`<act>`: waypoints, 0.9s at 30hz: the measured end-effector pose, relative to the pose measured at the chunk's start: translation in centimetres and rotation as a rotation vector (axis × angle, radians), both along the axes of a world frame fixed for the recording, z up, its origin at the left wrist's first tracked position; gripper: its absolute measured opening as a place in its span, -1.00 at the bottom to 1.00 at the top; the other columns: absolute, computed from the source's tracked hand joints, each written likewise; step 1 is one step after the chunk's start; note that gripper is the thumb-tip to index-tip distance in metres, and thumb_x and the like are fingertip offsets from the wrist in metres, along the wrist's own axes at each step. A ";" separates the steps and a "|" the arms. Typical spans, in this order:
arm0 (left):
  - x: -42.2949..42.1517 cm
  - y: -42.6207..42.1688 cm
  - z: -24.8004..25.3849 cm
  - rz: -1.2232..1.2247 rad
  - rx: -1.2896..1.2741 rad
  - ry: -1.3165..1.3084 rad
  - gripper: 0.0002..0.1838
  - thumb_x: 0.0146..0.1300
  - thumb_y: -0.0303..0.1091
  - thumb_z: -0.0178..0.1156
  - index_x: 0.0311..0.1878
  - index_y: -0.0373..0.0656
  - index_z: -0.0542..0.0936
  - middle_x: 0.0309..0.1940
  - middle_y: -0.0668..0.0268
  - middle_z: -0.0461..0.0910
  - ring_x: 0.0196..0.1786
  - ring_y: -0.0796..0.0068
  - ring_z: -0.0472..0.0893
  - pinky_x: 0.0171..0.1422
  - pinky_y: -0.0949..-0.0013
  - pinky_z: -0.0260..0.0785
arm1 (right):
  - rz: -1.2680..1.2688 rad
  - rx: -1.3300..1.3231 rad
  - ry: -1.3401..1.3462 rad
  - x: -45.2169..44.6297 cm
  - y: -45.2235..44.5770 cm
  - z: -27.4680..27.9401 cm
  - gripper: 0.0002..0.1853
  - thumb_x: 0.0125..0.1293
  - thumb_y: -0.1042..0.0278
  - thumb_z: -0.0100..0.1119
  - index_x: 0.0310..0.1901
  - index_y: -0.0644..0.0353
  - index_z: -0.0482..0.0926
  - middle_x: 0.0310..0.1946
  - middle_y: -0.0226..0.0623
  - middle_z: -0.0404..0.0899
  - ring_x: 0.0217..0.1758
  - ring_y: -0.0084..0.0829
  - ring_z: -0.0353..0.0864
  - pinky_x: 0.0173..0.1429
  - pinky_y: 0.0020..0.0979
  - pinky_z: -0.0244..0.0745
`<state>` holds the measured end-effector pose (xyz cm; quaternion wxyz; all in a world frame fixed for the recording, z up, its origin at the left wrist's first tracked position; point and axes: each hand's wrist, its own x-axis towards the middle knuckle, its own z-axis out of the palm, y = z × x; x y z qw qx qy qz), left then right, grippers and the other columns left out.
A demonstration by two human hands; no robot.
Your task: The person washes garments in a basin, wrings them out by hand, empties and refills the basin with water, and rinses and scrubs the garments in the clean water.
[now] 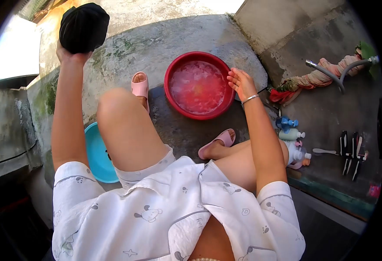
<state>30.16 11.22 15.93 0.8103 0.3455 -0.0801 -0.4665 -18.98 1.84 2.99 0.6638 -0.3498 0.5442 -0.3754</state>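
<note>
Two bare hands, both yours, work above a concrete floor (125, 48) seen from overhead. Your left hand (71, 54), at the end of the outstretched arm, is clamped on a black bundle (84, 28) at the upper left; its surface appears creased, and most of the gripping fingers are hidden behind it. Your right hand (242, 82), with a silver bracelet (249, 100) at the wrist, holds nothing visible: the fingers are loosely curved and unclosed. It lies at the right edge of a red basin (198, 115) containing cloudy water (196, 87); whether the fingertips touch the rim you cannot tell from this angle. The black bundle is well apart from this basin. A turquoise basin (96, 152) is partly covered by your left leg (132, 130). Pink slippers (141, 86) are on your feet. To the right, near your right knee, stand several bottles (292, 134); farther right lies a white-handled brush (323, 151), and above it a twisted cloth (315, 80) beside a grey hose (330, 74).
</note>
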 end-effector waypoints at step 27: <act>1.7 34.0 -20.8 0.357 0.518 0.310 -0.52 0.19 -0.06 0.09 0.04 -0.22 0.56 0.04 0.08 0.58 0.09 0.07 0.58 0.24 0.03 0.42 | 0.246 0.207 0.524 -5.5 1.9 -14.3 -0.67 0.30 0.20 0.18 0.05 0.09 0.51 -0.13 -0.38 0.57 -0.16 -0.47 0.58 -0.22 -0.42 0.49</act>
